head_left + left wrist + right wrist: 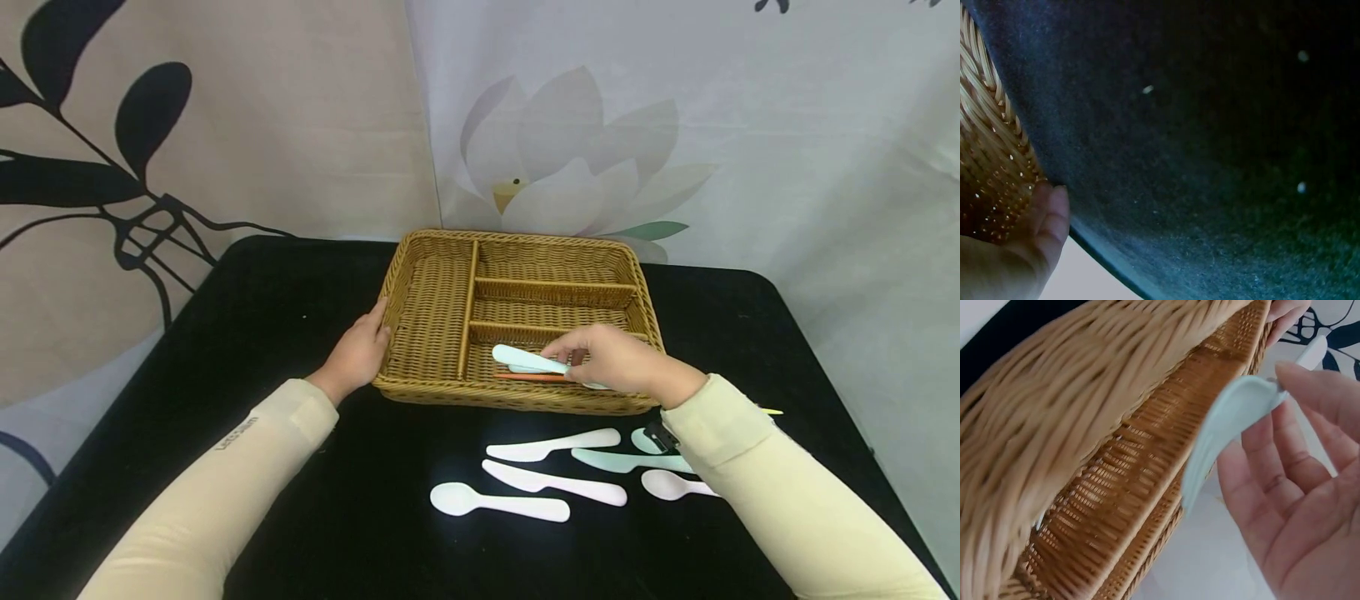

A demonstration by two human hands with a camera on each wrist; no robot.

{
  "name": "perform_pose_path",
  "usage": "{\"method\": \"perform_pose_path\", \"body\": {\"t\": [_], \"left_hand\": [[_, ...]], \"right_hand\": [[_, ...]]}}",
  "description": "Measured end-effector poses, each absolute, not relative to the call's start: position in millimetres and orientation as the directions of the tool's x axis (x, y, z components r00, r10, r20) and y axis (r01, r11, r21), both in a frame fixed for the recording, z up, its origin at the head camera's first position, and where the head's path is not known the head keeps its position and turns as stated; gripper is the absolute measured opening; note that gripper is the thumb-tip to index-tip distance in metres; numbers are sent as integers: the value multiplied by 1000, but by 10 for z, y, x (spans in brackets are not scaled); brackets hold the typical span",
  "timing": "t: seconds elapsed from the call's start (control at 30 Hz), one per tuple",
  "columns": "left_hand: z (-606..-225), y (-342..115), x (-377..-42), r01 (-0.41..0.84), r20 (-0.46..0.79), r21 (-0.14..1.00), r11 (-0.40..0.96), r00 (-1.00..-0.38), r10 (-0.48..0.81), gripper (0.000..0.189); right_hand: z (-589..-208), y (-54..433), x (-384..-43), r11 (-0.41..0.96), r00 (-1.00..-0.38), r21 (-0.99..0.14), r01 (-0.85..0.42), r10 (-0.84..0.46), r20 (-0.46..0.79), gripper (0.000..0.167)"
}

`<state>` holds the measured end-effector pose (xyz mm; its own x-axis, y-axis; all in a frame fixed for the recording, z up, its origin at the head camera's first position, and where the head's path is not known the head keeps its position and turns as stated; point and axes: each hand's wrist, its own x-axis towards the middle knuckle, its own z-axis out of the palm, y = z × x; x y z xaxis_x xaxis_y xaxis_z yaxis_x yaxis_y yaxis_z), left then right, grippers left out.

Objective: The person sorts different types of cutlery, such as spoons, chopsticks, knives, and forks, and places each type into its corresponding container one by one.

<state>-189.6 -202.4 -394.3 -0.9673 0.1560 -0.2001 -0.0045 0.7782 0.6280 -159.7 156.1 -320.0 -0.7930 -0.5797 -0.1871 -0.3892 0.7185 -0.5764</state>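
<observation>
A brown wicker basket [472, 317] with several compartments stands on the black table. My left hand [358, 350] rests against the outside of its left wall, fingers extended along the weave; in the left wrist view the fingertips lie right at the wicker [997, 137]. Over the front right compartment, my right hand [611, 358] pinches a pale mint fork [1229, 419] between thumb and fingers. Its handle [517, 357] points left in the head view. Beneath it, an orange utensil [525, 377] and another mint utensil [521, 368] lie in that compartment, partly hidden.
In front of the basket lie a white spoon [498, 503], white knives [555, 446] [558, 483], a mint knife [626, 461] and a pinkish spoon [667, 485]. A mint spoon [642, 441] and a yellow tip [771, 411] show beside the right sleeve. A patterned curtain [300, 108] hangs behind.
</observation>
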Motion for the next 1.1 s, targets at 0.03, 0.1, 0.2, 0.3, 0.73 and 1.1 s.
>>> {"method": "perform_pose_path", "body": {"t": [0.03, 0.1, 0.2, 0.3, 0.73, 1.1], "left_hand": [[-3941, -2026, -1896, -7, -203, 630, 777, -967, 155, 58], [-3936, -2026, -1895, -9, -206, 632, 775, -966, 156, 58], [-3934, -2027, -1893, -12, -209, 634, 773, -966, 156, 58], [-3934, -2026, -1894, -9, -206, 635, 773, -966, 158, 58], [-3918, -2015, -1881, -18, -212, 629, 777, -966, 150, 57], [-3926, -2011, -1877, -22, -211, 637, 771, -966, 147, 57]], "right_hand": [[-3199, 1567, -1614, 723, -796, -577, -380, -573, -193, 36], [-3209, 1584, -1650, 727, -802, -583, -363, -562, -201, 36], [-3234, 1608, -1695, 723, -805, -588, -362, -561, -193, 34], [-3261, 1624, -1732, 718, -803, -590, -369, -565, -187, 34], [-3398, 1638, -1831, 761, -786, -570, -309, -542, -297, 35], [-3501, 1621, -1858, 773, -752, -555, -308, -555, -355, 35]]}}
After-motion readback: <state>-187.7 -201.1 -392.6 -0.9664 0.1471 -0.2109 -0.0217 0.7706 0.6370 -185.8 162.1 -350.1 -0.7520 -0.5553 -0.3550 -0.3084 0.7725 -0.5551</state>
